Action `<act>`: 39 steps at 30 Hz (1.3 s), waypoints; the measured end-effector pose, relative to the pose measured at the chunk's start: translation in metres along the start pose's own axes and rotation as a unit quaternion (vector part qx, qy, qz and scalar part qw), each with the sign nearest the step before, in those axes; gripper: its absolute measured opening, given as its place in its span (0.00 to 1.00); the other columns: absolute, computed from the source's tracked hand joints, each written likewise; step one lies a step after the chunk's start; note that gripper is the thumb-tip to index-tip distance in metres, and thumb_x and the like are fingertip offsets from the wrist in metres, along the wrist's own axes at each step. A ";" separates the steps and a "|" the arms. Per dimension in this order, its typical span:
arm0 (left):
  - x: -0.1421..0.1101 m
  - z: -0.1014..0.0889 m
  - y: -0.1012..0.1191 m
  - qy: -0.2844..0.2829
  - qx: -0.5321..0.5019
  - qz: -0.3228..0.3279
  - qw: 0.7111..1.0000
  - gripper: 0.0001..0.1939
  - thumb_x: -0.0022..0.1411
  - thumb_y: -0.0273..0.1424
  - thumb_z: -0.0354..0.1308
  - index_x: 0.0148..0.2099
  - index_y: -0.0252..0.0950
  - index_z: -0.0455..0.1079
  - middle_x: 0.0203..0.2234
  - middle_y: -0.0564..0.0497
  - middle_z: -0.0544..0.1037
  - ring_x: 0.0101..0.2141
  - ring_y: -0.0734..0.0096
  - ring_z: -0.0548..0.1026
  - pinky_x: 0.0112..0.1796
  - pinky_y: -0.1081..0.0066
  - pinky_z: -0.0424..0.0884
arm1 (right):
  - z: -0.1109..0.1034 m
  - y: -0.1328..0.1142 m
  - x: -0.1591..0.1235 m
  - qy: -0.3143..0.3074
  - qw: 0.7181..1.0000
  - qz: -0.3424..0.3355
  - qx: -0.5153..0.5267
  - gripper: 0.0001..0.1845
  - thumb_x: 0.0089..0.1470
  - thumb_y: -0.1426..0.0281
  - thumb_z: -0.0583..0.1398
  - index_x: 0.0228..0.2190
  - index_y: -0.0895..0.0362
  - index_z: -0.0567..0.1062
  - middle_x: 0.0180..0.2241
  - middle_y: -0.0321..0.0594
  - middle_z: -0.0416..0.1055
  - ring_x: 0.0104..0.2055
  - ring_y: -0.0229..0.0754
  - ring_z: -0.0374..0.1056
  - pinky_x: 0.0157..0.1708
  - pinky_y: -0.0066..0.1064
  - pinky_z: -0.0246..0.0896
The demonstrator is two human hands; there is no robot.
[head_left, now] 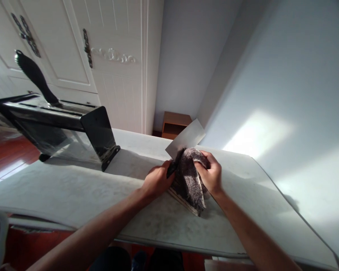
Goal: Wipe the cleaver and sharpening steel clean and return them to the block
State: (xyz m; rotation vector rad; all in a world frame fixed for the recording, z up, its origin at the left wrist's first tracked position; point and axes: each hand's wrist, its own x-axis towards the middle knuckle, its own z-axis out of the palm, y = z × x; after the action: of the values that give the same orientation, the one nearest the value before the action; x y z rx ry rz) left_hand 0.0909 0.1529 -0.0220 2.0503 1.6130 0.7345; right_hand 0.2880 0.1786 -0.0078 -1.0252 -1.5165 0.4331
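Head view: your left hand (158, 178) is closed around the black handle (171, 168) of a broad, rectangular, silver-grey metal knife (188, 137). Your right hand (213, 175) pinches a fold of a speckled brown-and-grey cloth with pale edging (190, 177) between thumb and fingers.

Position: knife and cloth are over the middle of the pale, smudged tabletop (81, 195). The blade slants away from you towards the far edge, its outer end well apart from both hands. The cloth is bunched beside the handle and across the blade's base; its lower corner droops towards the near edge. Contact between that corner and the tabletop: cannot tell.

Judgement: the handle grip probably gives you control of the blade's angle while keeping your left fingers off the metal. The bunched folds seem to put padding between your right fingers and the blade; which side is sharpened is not clear.

Surroundings: a black-framed, clear-sided knife block (97, 128) stands upright near the tabletop's far left corner, with one black, ridged handle (34, 73) rising from its top. Placed there, it sits apart from your hands and likely leaves your elbows room.
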 end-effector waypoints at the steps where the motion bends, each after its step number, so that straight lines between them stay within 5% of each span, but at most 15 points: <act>1: 0.000 0.000 0.000 -0.005 0.004 0.004 1.000 0.17 0.65 0.36 0.50 0.54 0.37 0.66 0.40 0.45 0.79 0.42 0.58 0.78 0.40 0.69 0.68 | 0.000 0.000 -0.002 0.004 1.000 -0.005 -0.011 0.13 0.48 0.71 0.64 0.39 0.52 0.77 0.36 0.37 0.76 0.37 0.44 0.71 0.41 0.33 0.66; 8: -0.003 0.001 0.004 -0.035 0.063 0.001 0.997 0.17 0.65 0.36 0.50 0.54 0.37 0.64 0.40 0.42 0.80 0.40 0.54 0.78 0.39 0.66 0.69 | 0.006 0.001 -0.009 -0.012 0.999 -0.020 -0.028 0.18 0.47 0.71 0.65 0.43 0.52 0.79 0.42 0.40 0.78 0.41 0.49 0.75 0.46 0.39 0.70; 16: -0.004 -0.001 0.004 -0.046 0.068 -0.022 0.996 0.17 0.64 0.34 0.50 0.54 0.36 0.64 0.39 0.43 0.80 0.40 0.56 0.79 0.39 0.68 0.69 | 0.008 -0.002 -0.008 -0.170 0.985 -0.029 -0.006 0.29 0.43 0.77 0.64 0.48 0.49 0.77 0.46 0.33 0.76 0.47 0.48 0.74 0.52 0.39 0.68; 27: -0.002 0.000 0.000 -0.023 0.032 -0.006 0.999 0.16 0.61 0.35 0.53 0.51 0.38 0.68 0.38 0.44 0.80 0.41 0.54 0.78 0.38 0.68 0.68 | -0.004 -0.001 0.000 -0.252 0.965 -0.060 -0.032 0.20 0.48 0.73 0.64 0.45 0.51 0.80 0.42 0.37 0.78 0.43 0.50 0.75 0.47 0.39 0.70; 39: 0.000 -0.002 0.001 0.007 -0.034 -0.023 0.999 0.12 0.59 0.38 0.54 0.43 0.39 0.69 0.33 0.50 0.79 0.35 0.62 0.77 0.33 0.71 0.64 | -0.007 -0.005 0.001 -0.258 0.964 -0.058 -0.028 0.18 0.50 0.73 0.62 0.44 0.51 0.80 0.39 0.36 0.79 0.38 0.47 0.76 0.42 0.34 0.71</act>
State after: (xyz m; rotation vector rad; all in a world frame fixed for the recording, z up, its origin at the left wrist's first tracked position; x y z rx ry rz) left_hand 0.0900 0.1527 -0.0202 1.9585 1.6149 0.7781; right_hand 0.2927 0.1749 -0.0022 -0.8997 -2.0524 0.6098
